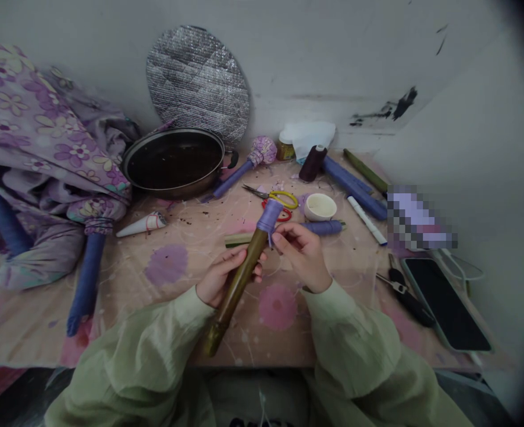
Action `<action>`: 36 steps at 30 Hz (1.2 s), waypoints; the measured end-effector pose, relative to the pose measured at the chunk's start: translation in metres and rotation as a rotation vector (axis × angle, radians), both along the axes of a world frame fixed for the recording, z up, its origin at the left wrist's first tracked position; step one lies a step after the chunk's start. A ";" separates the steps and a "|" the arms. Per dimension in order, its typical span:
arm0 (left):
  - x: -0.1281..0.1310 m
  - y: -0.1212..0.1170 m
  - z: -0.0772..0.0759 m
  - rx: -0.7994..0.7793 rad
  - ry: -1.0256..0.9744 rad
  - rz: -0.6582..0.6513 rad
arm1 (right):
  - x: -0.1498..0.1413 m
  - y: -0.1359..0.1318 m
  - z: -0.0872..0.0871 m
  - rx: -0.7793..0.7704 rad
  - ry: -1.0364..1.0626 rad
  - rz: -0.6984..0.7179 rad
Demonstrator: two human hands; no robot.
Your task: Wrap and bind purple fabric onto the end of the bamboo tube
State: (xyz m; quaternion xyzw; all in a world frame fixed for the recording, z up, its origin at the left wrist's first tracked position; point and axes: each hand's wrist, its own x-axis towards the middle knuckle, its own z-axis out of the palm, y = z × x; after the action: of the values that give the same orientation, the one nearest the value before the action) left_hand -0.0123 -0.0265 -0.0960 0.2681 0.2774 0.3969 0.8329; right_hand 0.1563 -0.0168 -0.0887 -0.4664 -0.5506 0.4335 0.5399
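My left hand [226, 273] is closed around the middle of a brown-green bamboo stick [242, 273], which slants up and away from me over the table. Purple fabric strip [268, 215] is wound about the far end of the stick. A short loose end hangs from the winding, and my right hand [304, 252] pinches at it between thumb and forefinger. Just beyond the wrapped end lie scissors [286, 198] with one yellow and one red handle. Behind my right hand rests a short purple-wrapped stick [322, 228].
A black pan [173, 163] and floral cloth [61, 124] fill the back left. A white bowl [320, 206], a dark thread spool [313, 163], a marker [366, 220] and purple-wrapped sticks [355, 190] lie at the back right. Keys [402, 290] and a phone [446, 302] are right.
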 end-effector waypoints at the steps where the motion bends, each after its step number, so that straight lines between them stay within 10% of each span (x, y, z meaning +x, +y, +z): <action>1: 0.000 -0.001 0.000 0.000 -0.014 -0.005 | 0.000 0.000 0.000 0.002 -0.001 0.003; 36: -0.004 -0.002 0.001 -0.085 -0.110 -0.132 | -0.004 -0.001 -0.002 0.003 -0.030 0.041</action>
State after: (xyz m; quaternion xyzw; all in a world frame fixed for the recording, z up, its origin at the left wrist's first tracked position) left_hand -0.0161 -0.0286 -0.0946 0.2281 0.2296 0.3431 0.8818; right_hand 0.1521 -0.0182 -0.0905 -0.4605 -0.5689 0.4365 0.5232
